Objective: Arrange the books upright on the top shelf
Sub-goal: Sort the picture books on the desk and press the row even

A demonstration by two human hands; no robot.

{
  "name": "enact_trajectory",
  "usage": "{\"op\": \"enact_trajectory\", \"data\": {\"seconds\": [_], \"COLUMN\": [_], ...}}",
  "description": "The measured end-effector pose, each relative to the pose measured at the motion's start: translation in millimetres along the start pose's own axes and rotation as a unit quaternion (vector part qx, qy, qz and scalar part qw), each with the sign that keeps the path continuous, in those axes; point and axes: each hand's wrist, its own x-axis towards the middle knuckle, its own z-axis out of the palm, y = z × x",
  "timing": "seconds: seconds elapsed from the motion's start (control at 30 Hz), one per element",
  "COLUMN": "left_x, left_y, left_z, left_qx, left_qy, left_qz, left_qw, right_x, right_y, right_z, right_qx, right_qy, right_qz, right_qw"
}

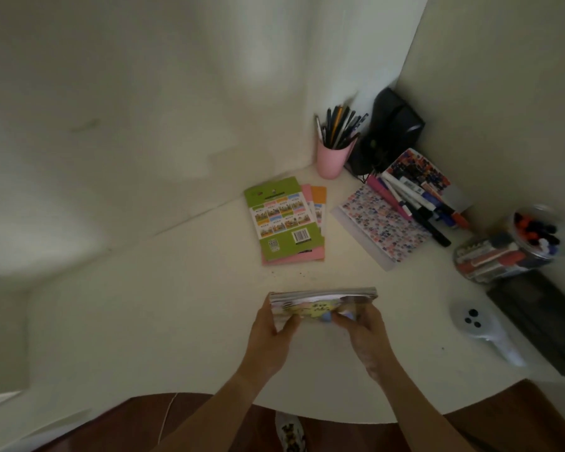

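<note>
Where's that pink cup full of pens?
In the head view, the pink cup stands at the desk's far right corner, against the wall, just behind the green book.

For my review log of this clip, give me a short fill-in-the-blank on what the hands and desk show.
1. Both hands, left hand and right hand, hold a stack of ____.
2. The pens stand in a ____ cup.
3. The top book of the flat pile has a ____ cover.

Missing words: books; pink; green
</note>
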Motion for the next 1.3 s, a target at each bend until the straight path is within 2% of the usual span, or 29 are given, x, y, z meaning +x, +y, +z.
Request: {"op": "enact_trajectory", "data": {"seconds": [0.1,0.27,0.43,0.57,0.63,0.7,0.83,0.87,0.97,1.0,1.13,1.23,1.3], "left_x": [-9,-26,-69,-119,-144,-166,-189,-190,-186,-182,-161,-147,-143], "left_y": [34,136,248,332,370,405,460,471,498,504,520,529,537], "left_z": [-28,-103,-178,-239,-267,-293,-344,-353,-370,-376,-400,-416,-427], "left_qx": [0.031,0.046,0.053,0.053,0.089,0.158,0.291,0.294,0.288,0.316,0.508,0.622,0.669], "left_qy": [0.011,0.060,0.107,0.154,0.194,0.252,0.385,0.392,0.381,0.383,0.364,0.309,0.276], "left_qz": [0.033,0.125,0.253,0.324,0.359,0.397,0.460,0.465,0.442,0.431,0.363,0.281,0.269], "left_qw": [0.999,0.989,0.960,0.932,0.908,0.868,0.745,0.737,0.759,0.753,0.691,0.662,0.635], "right_x": [-5,-13,-49,-86,-105,-125,-140,-136,-117,-109,-84,-64,-47], "right_y": [-46,-160,-288,-386,-431,-470,-533,-548,-587,-599,-640,-655,-656], "right_z": [16,65,117,157,176,188,191,190,193,194,208,222,229], "right_qx": [-0.016,-0.012,-0.016,-0.012,0.013,0.045,0.094,0.101,0.119,0.124,0.103,0.118,0.119], "right_qy": [-0.036,-0.117,-0.161,-0.189,-0.202,-0.223,-0.238,-0.228,-0.213,-0.224,-0.342,-0.347,-0.353], "right_qz": [-0.014,-0.127,-0.202,-0.286,-0.304,-0.298,-0.302,-0.299,-0.276,-0.264,-0.213,-0.198,-0.190], "right_qw": [0.999,0.985,0.966,0.939,0.931,0.927,0.918,0.921,0.930,0.930,0.909,0.909,0.908]}}
